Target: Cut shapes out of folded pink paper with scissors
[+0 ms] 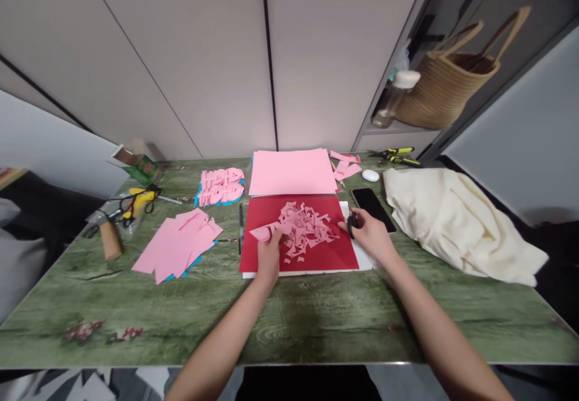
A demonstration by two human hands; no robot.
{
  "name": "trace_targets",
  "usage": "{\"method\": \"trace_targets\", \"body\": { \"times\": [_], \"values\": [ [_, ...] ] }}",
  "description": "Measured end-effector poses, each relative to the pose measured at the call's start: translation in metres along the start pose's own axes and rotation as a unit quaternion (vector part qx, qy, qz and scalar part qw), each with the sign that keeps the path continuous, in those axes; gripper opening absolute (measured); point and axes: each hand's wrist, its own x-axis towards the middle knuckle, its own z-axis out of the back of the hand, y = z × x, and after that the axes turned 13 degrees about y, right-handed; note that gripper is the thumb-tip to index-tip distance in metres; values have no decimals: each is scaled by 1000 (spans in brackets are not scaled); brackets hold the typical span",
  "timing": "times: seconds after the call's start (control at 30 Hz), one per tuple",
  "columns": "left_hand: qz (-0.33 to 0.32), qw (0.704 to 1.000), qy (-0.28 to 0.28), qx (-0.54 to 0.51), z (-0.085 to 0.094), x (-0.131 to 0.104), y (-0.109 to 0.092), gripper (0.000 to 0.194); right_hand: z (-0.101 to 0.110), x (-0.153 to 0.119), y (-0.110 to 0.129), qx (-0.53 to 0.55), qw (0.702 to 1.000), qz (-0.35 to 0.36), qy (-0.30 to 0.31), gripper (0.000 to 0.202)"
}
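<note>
My left hand (270, 255) pinches a piece of pink paper (261, 233) over the left part of a red sheet (316, 262). Beside it on the sheet lies a heap of small pink paper scraps (307, 226). At the sheet's right edge, my right hand (370, 232) is closed around black-handled scissors (352, 223); the blades are hard to make out. White paper (360, 255) shows from under the red sheet on the right. A black phone (371, 205) lies just beyond my right hand.
Pink sheets (293, 172) are stacked behind. Cut pink pieces (221, 185), more pink paper (167, 247) and a dark pen (241, 226) lie left. On the right are a white mouse (370, 175), pliers (398, 155) and cream cloth (456, 226). A wooden-handled tool (110, 241) sits far left.
</note>
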Motion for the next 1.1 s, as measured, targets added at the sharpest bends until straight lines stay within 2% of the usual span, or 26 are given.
{"method": "trace_targets", "body": {
  "times": [0.1,0.2,0.37,0.5,0.6,0.8,0.97,1.1],
  "values": [
    [5,1000,-3,15,-1,-3,3,24,1,1,6,-49,999,1,15,48],
    [16,999,5,29,-6,-10,2,23,0,2,9,-67,996,3,55,50],
    [36,998,33,38,-16,-20,-13,23,-2,-2,9,-108,991,-33,76,56],
    [45,997,42,42,-16,-22,-23,24,-5,-4,10,-137,985,-88,57,42],
    [42,998,19,44,-12,-25,-23,25,-7,-2,13,-149,983,-100,45,30],
    [46,997,-15,52,1,-30,-16,29,-10,1,20,-163,983,-73,46,15],
    [59,996,1,63,9,-29,-13,30,-11,-9,24,-148,988,-33,44,16],
    [62,995,22,70,14,-28,-14,27,-4,-24,31,-113,992,7,46,19]
  ]
}}
